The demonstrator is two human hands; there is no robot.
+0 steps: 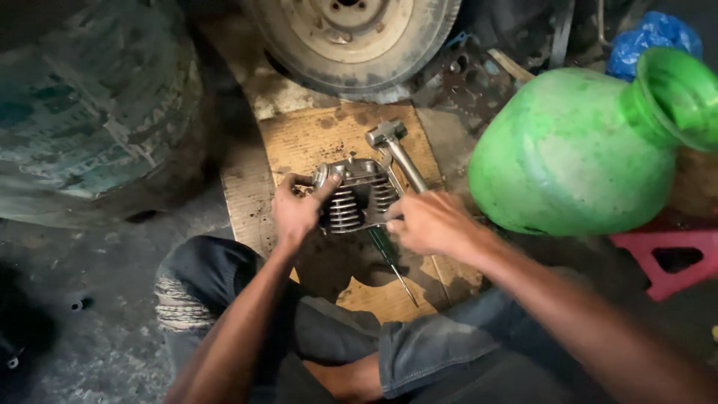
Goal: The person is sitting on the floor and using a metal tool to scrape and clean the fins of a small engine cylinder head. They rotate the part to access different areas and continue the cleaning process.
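Finned cylinder head (357, 196) sits over oily cardboard (314, 138), left hand (298, 212) and right hand (425, 222) each closed in a grip on its sides, hammer (396, 150) just behind.

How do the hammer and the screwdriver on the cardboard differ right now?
The hammer is all grey metal with a thick handle; the screwdriver is thin, with a green handle and narrow shaft. The hammer lies beyond the finned engine part, head away from the person; the screwdriver lies nearer, tip toward them. Both rest untouched on the cardboard.
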